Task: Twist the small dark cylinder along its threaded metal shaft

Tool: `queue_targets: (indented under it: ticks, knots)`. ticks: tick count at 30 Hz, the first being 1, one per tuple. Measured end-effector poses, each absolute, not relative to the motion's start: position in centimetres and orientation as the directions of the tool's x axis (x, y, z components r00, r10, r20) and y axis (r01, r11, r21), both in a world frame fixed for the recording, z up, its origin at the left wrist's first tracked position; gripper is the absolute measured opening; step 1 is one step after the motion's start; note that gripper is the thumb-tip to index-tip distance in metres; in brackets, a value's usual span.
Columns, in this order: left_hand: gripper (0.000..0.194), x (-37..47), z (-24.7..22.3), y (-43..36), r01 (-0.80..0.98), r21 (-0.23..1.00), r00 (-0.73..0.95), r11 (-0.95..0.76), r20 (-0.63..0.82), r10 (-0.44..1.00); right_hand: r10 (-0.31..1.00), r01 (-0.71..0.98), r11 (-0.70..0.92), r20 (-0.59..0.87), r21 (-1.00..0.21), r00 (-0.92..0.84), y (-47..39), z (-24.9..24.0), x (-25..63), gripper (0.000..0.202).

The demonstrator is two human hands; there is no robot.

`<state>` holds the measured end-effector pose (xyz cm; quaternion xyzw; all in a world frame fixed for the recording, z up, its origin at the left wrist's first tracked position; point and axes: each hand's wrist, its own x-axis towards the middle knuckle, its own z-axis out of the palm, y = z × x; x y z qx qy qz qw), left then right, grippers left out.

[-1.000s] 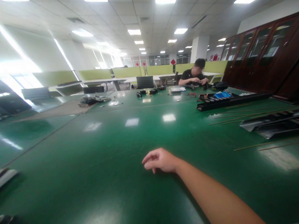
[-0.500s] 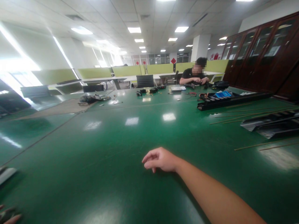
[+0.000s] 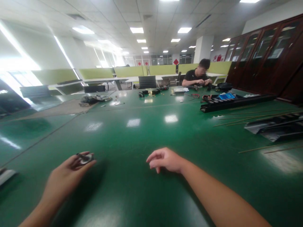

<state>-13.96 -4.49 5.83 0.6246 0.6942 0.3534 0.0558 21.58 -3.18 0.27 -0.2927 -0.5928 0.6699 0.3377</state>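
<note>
Gripped between the thumb and fingers of my left hand (image 3: 65, 171) is a small black part with a whitish curved face (image 3: 85, 158). Blur keeps me from telling its exact kind. Hand and part are above the green tabletop (image 3: 123, 142), casting a shadow on it. My right hand (image 3: 164, 159) hovers over or rests lightly on the table's middle, which of the two I cannot tell. Its fingers are loosely bent and apart, with nothing in them.
At the left edge lies a whitish object (image 3: 7, 176). Thin rods (image 3: 260, 117) and dark metal channels (image 3: 279, 126) occupy the right. Further back stand a long black tray (image 3: 227, 102) and small black parts (image 3: 151, 92). Across the table a person (image 3: 197, 75) works with both hands.
My left hand has come up from the bottom left corner toward the middle, carrying the small part. My right hand has barely moved.
</note>
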Motion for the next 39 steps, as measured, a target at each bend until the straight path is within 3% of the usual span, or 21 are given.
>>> queue_targets:
  ticks: [2, 6, 11, 18, 23, 28, 33, 39]
  knots:
    - [0.055, -11.0, 5.1, -2.3, 0.719, 0.695, -0.148, -0.014, 0.172, 0.974, 0.857, -0.159, -0.04, 0.048, -0.986, -0.512, -2.9, 0.3, 22.0, 0.034]
    - [0.053, -3.4, 4.0, 0.4, 0.534, 0.827, 0.068, -0.176, 0.165, 0.984, 0.973, -0.189, 0.02, 0.063, -0.982, -0.223, -2.1, 0.3, 22.9, 0.024]
    - [0.038, 1.6, 2.0, 0.6, 0.563, 0.762, 0.3, -0.32, 0.172, 0.938, 0.979, -0.183, -0.059, -0.02, -0.981, -0.205, -1.6, 0.0, 23.3, 0.034]
    - [0.032, 0.9, 0.8, -0.3, 0.559, 0.583, 0.534, -0.59, 0.292, 0.794, 0.981, 0.188, 0.187, 0.171, -0.964, -0.097, -1.8, -0.9, 22.7, 0.046]
    - [0.036, 0.9, 0.6, -0.4, 0.546, 0.569, 0.552, -0.615, 0.309, 0.775, 0.942, 0.318, 0.334, 0.304, -0.887, -0.142, -1.9, -1.2, 22.7, 0.047]
    - [0.05, 1.0, -0.1, -0.4, 0.572, 0.626, 0.465, -0.53, 0.285, 0.838, 0.866, 0.535, 0.487, 0.46, -0.69, -0.196, -2.3, -0.8, 22.7, 0.052]
    - [0.029, 1.2, 0.1, -0.5, 0.557, 0.638, 0.472, -0.532, 0.284, 0.835, 0.878, 0.659, 0.462, 0.412, -0.594, -0.244, -2.9, -0.5, 22.5, 0.027]
    - [0.025, 1.2, 0.3, -0.5, 0.516, 0.625, 0.529, -0.586, 0.306, 0.792, 0.914, 0.679, 0.399, 0.327, -0.616, -0.241, -3.1, -0.5, 22.4, 0.022]
